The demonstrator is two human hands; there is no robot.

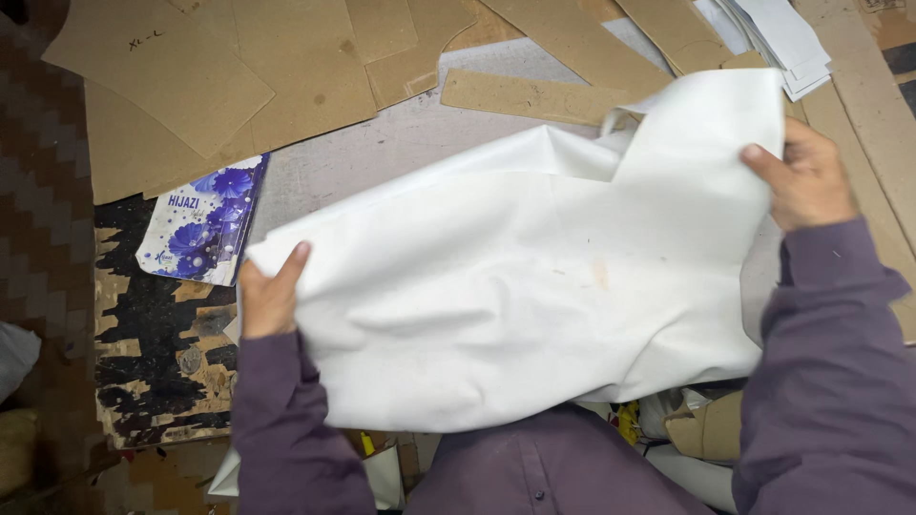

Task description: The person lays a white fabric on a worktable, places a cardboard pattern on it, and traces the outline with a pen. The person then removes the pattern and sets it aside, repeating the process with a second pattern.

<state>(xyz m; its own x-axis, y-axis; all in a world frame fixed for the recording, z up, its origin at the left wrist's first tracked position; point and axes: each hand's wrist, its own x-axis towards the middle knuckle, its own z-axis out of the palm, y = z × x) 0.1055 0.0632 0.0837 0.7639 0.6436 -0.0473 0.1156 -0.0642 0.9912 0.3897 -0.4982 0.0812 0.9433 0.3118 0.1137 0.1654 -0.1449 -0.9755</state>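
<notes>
White woven cloth sheet (534, 286), pinched by left hand (269, 300) and right hand (806, 176), probably needs even tension to lie flat on the desk (382, 153).

A: The white cloth (534, 286) is blanketing the middle of the table, so nothing is passing low there.

B: Right, and brown cardboard patterns (286, 86) are piling up across the far side, overlapping each other.

A: A bare grey strip of tabletop (382, 153) is showing between the patterns and the cloth; a hand could be slipping in there.

B: On the left, a purple flowered packet (205, 224) is crowding the edge, and white paper sheets (782, 38) are stacking up far right.
</notes>
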